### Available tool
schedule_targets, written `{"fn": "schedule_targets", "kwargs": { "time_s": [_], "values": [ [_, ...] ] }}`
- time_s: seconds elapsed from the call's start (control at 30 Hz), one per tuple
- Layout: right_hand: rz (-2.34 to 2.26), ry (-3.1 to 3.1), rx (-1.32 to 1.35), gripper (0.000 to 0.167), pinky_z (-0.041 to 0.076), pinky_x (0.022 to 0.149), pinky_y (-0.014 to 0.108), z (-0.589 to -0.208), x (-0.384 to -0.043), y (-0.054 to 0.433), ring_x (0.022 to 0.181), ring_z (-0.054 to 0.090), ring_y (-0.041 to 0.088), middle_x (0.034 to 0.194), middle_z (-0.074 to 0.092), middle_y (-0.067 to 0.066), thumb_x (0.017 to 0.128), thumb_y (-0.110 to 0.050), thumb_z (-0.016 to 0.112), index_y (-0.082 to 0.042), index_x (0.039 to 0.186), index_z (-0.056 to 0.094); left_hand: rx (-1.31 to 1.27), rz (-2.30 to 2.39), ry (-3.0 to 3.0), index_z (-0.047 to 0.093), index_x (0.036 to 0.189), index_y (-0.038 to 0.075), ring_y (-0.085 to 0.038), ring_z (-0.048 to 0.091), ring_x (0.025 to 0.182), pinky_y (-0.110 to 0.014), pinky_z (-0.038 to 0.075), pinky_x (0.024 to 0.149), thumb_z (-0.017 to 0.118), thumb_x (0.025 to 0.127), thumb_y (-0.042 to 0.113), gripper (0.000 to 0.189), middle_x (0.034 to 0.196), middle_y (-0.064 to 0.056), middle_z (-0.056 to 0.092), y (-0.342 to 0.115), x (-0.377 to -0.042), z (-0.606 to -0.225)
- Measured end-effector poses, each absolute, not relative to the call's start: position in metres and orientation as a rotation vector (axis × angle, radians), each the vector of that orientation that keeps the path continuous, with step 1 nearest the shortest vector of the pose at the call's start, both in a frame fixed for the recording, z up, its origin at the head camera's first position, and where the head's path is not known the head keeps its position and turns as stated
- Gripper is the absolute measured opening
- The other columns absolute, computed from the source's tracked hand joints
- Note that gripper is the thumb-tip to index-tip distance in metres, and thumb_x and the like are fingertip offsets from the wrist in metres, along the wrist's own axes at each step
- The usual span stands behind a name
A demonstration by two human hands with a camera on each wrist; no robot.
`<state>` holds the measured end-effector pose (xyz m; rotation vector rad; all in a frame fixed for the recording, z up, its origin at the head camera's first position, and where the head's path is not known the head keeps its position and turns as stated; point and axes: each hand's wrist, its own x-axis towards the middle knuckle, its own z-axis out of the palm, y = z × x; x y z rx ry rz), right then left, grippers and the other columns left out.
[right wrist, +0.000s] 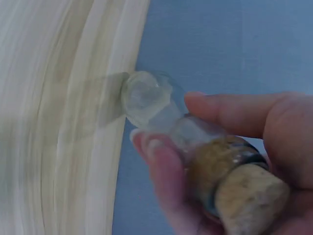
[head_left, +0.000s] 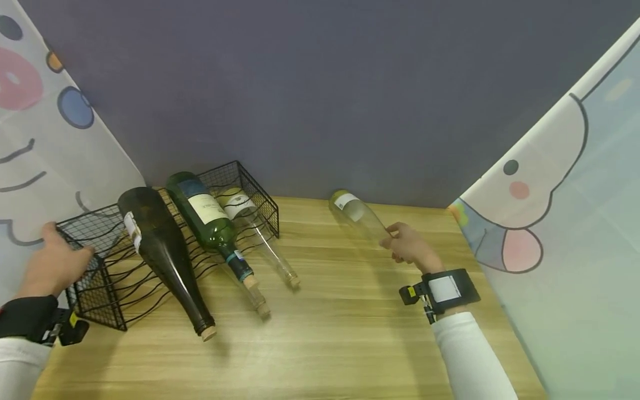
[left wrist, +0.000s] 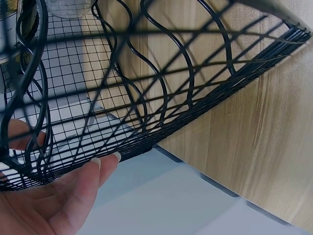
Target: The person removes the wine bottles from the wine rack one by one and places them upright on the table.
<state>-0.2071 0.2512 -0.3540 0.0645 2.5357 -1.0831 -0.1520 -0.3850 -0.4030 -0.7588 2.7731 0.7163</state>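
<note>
My left hand grips the left end of a black wire bottle rack; in the left wrist view, fingers show on both sides of its mesh. A dark bottle, a green bottle with a cream label and a clear bottle lie in the rack, necks pointing towards me. Another clear corked neck shows beneath the green bottle, its body mostly hidden. Off to the right, my right hand holds a clear corked bottle by the neck, base pointing away; its cork shows near the palm.
The rack and bottles are on a wood-grain table. A grey panel stands behind it. Walls with cartoon prints rise at the left and the right.
</note>
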Motion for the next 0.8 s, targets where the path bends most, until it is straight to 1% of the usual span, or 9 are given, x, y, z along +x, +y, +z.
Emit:
{"fn": "schedule_targets", "kwargs": {
  "time_s": [0.13,0.2,0.3,0.4,0.47,0.57,0.67,0.73,0.8],
  "values": [
    [-1.182,2.62,0.108,0.056,0.057,0.071,0.03,-0.351,-0.209,0.25,0.067,0.055,0.012,0.096,0.062,0.014,0.092,-0.016,0.061,0.009,0.139,0.044,-0.767,0.715,2.774,-0.027,0.145,-0.011,-0.067,0.047,0.09,-0.063,0.047,0.069,0.039,0.1,0.027,0.089,0.114,-0.061,0.032,-0.386,-0.151,-0.403],
    [-1.225,2.663,0.135,0.053,0.059,0.078,0.033,-0.349,-0.209,0.251,0.069,0.06,0.011,0.108,0.066,0.021,0.09,-0.015,0.062,0.007,0.137,0.049,-0.76,0.711,2.78,-0.027,0.145,-0.011,-0.066,0.049,0.088,-0.062,0.047,0.067,0.039,0.099,0.027,0.089,0.112,-0.061,0.034,-0.386,-0.151,-0.403],
    [-1.346,2.705,0.16,0.048,0.06,0.081,0.033,-0.344,-0.209,0.251,0.072,0.065,0.008,0.119,0.066,0.028,0.09,-0.013,0.062,0.006,0.133,0.056,-0.755,0.707,2.781,-0.027,0.145,-0.012,-0.066,0.05,0.086,-0.061,0.047,0.067,0.039,0.099,0.027,0.089,0.112,-0.061,0.035,-0.385,-0.151,-0.402],
    [-1.523,2.715,0.19,0.043,0.06,0.081,0.024,-0.341,-0.21,0.252,0.076,0.065,0.0,0.123,0.065,0.026,0.092,-0.011,0.063,0.006,0.13,0.059,-0.766,0.705,2.775,-0.027,0.145,-0.011,-0.066,0.049,0.088,-0.062,0.047,0.068,0.039,0.1,0.028,0.089,0.113,-0.061,0.034,-0.384,-0.151,-0.401],
    [-1.654,2.707,0.223,0.04,0.059,0.079,0.018,-0.339,-0.211,0.253,0.077,0.064,-0.004,0.119,0.066,0.021,0.091,-0.01,0.064,0.008,0.128,0.06,-0.776,0.708,2.772,-0.027,0.145,-0.011,-0.066,0.049,0.089,-0.063,0.047,0.069,0.039,0.1,0.028,0.089,0.113,-0.061,0.034,-0.384,-0.15,-0.401],
    [-1.82,2.679,0.308,0.039,0.059,0.077,0.016,-0.339,-0.213,0.253,0.077,0.065,-0.002,0.108,0.065,0.006,0.09,-0.011,0.067,0.008,0.124,0.061,-0.771,0.711,2.777,-0.027,0.145,-0.011,-0.066,0.05,0.087,-0.063,0.047,0.067,0.039,0.1,0.027,0.089,0.113,-0.061,0.034,-0.384,-0.15,-0.401],
    [-2.024,2.576,0.444,0.032,0.059,0.075,0.017,-0.34,-0.216,0.253,0.075,0.067,0.002,0.093,0.067,-0.007,0.086,-0.011,0.072,0.0,0.115,0.063,-0.753,0.707,2.787,-0.027,0.145,-0.012,-0.065,0.05,0.085,-0.062,0.047,0.066,0.039,0.1,0.028,0.089,0.111,-0.061,0.035,-0.384,-0.15,-0.4],
    [-2.193,2.468,0.521,0.025,0.058,0.075,0.016,-0.341,-0.218,0.255,0.074,0.067,0.005,0.084,0.067,-0.009,0.084,-0.009,0.074,-0.005,0.107,0.064,-0.74,0.705,2.794,-0.026,0.145,-0.012,-0.064,0.052,0.082,-0.06,0.047,0.064,0.04,0.1,0.028,0.09,0.11,-0.061,0.036,-0.384,-0.149,-0.399],
    [-2.366,2.349,0.58,0.017,0.057,0.075,0.015,-0.342,-0.221,0.257,0.076,0.066,0.006,0.081,0.068,-0.009,0.085,-0.008,0.075,-0.009,0.098,0.065,-0.734,0.703,2.799,-0.026,0.145,-0.013,-0.063,0.052,0.081,-0.059,0.047,0.063,0.04,0.099,0.029,0.09,0.109,-0.061,0.036,-0.384,-0.149,-0.399]
  ]
}}
